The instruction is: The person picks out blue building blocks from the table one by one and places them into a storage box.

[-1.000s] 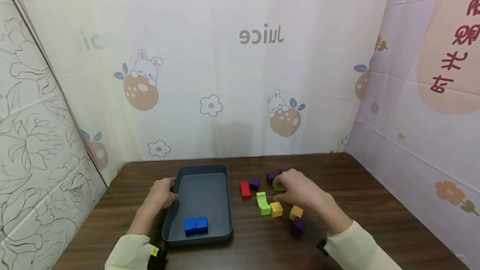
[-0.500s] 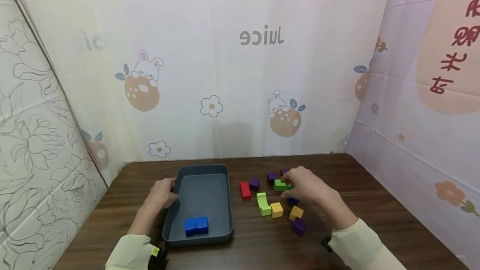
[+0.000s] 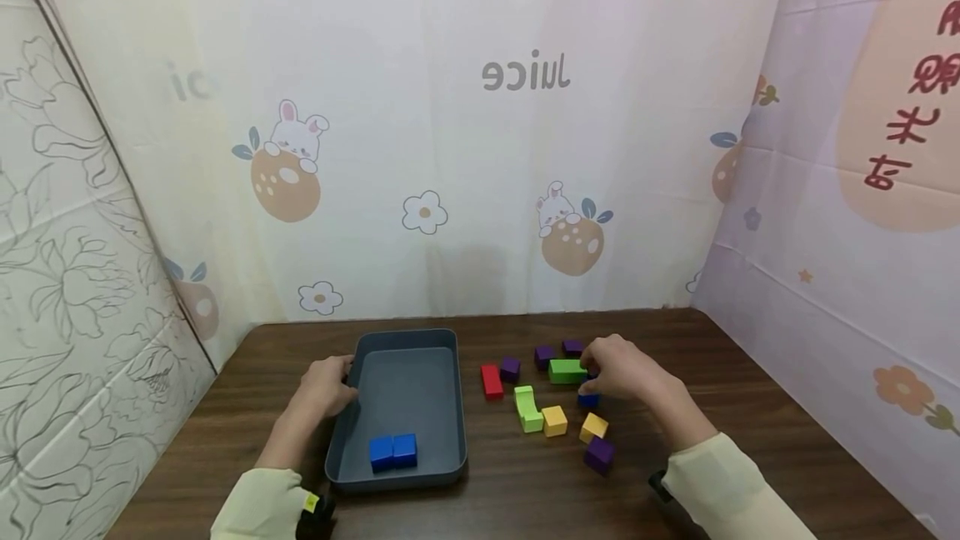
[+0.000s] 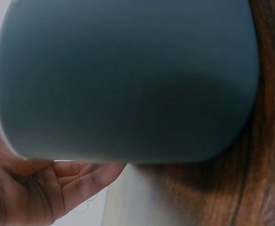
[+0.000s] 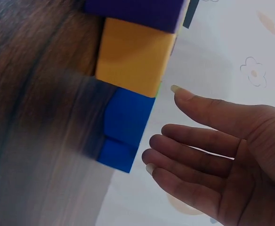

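Note:
My left hand (image 3: 326, 386) holds the left wall of a dark grey-blue tray (image 3: 459, 407), thumb at the rim. In the left wrist view the fingers (image 4: 88, 186) lie along the outside of the tray (image 4: 128, 80). Two blue cubes (image 3: 393, 452) sit side by side in its near end. My right hand (image 3: 626, 369) hovers over blue blocks (image 3: 588, 400), partly covering them in the head view. Nothing is between its thumb and fingers in the right wrist view, where two blue blocks (image 5: 128, 115) stand beyond a yellow one (image 5: 135, 56). A green block (image 3: 567, 372) lies by its fingertips.
Purple cubes (image 3: 510, 370) stand at the back and one (image 3: 599, 455) at the front. A red block (image 3: 491, 382), a light-green notched block (image 3: 528, 410) and two yellow cubes (image 3: 554, 421) lie between tray and right hand. A patterned curtain (image 3: 472, 148) borders the wooden table (image 3: 510, 498).
My right hand has drawn back to the right from over the green block to the blue blocks, uncovering the green and purple ones. The left hand and tray stay put.

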Demonstrator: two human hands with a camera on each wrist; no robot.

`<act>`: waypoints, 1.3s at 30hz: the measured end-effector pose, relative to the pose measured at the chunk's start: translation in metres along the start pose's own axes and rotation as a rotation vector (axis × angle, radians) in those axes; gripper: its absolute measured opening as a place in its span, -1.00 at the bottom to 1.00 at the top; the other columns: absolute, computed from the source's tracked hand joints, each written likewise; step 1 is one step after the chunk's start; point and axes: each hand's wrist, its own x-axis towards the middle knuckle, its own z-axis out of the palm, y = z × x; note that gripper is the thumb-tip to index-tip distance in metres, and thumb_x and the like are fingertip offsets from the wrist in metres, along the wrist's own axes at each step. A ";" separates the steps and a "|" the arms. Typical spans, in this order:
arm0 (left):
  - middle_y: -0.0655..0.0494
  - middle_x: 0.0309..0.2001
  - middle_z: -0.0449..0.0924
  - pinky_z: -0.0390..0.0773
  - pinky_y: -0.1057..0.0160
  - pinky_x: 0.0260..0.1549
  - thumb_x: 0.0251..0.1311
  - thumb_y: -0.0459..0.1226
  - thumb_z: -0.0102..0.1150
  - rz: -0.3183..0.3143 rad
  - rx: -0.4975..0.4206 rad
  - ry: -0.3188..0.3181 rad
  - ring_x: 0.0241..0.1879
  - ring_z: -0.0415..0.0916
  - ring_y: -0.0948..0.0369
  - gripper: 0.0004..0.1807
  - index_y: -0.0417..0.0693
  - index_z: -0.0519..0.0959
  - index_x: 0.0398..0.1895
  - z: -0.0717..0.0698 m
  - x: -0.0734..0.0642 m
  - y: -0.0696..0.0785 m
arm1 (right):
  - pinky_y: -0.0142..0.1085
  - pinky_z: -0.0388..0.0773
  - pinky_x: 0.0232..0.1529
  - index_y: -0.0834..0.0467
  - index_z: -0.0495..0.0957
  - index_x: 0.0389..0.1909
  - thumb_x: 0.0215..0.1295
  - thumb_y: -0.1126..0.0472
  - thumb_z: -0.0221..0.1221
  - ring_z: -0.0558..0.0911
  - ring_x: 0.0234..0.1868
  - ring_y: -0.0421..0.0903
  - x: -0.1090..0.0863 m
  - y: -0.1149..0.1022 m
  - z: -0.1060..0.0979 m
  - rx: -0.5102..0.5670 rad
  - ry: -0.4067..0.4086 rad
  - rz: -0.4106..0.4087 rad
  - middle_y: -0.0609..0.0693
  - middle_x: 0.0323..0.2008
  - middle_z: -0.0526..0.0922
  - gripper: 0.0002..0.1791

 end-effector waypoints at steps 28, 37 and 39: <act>-0.44 0.18 0.60 0.58 -0.26 0.15 0.27 -0.42 0.34 -0.003 0.000 -0.022 0.22 0.52 -0.36 -0.30 -0.47 0.38 0.46 -0.002 0.000 -0.001 | -0.12 0.69 -0.25 0.24 0.75 -0.20 0.10 0.19 0.60 0.61 -0.32 -0.11 0.005 0.013 0.015 0.013 -0.036 0.007 -0.01 -0.30 0.68 -0.68; -0.44 0.18 0.60 0.56 -0.27 0.16 0.27 -0.42 0.34 -0.002 0.004 -0.017 0.23 0.51 -0.36 -0.30 -0.47 0.38 0.46 -0.001 0.000 0.000 | -0.06 0.70 -0.17 0.27 0.73 -0.18 0.10 0.21 0.60 0.62 -0.26 -0.07 0.007 0.012 0.018 -0.010 -0.046 0.021 0.02 -0.27 0.68 -0.66; -0.43 0.18 0.61 0.55 -0.28 0.18 0.28 -0.41 0.34 0.001 0.007 -0.018 0.24 0.51 -0.36 -0.30 -0.47 0.38 0.46 -0.001 0.000 -0.001 | -0.07 0.70 -0.17 0.26 0.73 -0.18 0.09 0.21 0.60 0.62 -0.26 -0.07 0.008 0.011 0.019 -0.014 -0.047 0.018 0.01 -0.27 0.68 -0.66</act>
